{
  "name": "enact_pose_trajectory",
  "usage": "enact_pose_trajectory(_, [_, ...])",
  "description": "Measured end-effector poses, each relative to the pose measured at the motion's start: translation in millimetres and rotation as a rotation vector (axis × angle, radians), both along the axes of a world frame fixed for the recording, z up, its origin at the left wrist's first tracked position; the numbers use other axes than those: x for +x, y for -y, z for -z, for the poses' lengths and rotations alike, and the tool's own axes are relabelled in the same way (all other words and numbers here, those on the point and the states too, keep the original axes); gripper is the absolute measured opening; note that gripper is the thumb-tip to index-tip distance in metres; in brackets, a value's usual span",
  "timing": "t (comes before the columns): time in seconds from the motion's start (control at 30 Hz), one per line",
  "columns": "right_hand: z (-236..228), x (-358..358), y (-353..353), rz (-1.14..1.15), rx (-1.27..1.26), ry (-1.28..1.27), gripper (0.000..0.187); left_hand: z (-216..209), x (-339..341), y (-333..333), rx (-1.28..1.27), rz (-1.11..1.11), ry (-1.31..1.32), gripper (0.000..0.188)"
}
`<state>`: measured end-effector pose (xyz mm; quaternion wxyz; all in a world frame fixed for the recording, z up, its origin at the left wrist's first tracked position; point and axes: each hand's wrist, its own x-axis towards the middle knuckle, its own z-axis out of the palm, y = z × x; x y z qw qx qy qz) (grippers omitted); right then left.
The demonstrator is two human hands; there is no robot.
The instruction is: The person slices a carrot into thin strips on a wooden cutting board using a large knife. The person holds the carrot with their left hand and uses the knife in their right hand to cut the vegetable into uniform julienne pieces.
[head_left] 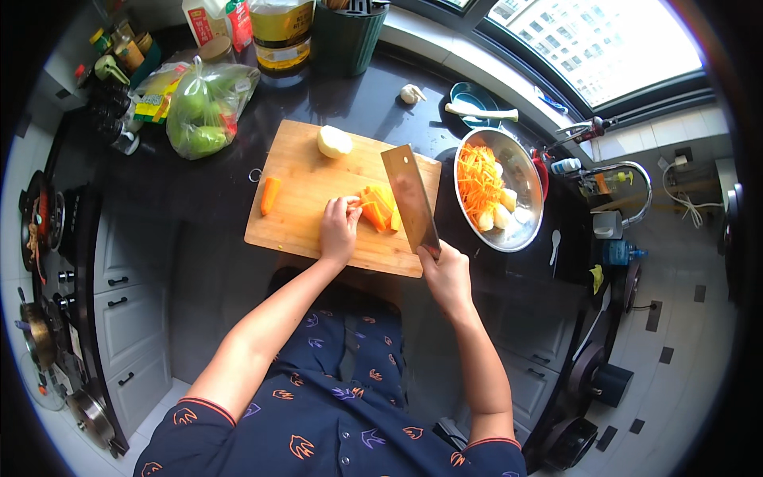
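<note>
At the frame's centre, the left hand [339, 230] pressed its closed grip on the carrot slices [379, 207] lying on the wooden cutting board [302, 215]. The right hand [447, 274] gripped the cleaver [410, 197] tight, blade just beside the slices.

You see a steel bowl [520, 171] of shredded carrot right of the board, a bag of green fruit [208, 107] at back left, garlic [410, 94] on the desk [199, 191].
</note>
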<state>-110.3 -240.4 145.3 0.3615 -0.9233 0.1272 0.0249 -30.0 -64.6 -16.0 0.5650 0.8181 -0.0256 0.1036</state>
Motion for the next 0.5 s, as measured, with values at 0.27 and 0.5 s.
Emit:
enact_pose_trajectory(0.27, [21, -26, -4, -0.072, -0.528, 0.3, 0.016, -43, -3, -45, -0.265, -0.103, -0.07, 0.029])
enact_pose_trajectory(0.5, [28, -34, -9, -0.181, -0.825, 0.434, 0.021, -110, -22, -83, -0.105, -0.094, 0.1, 0.019])
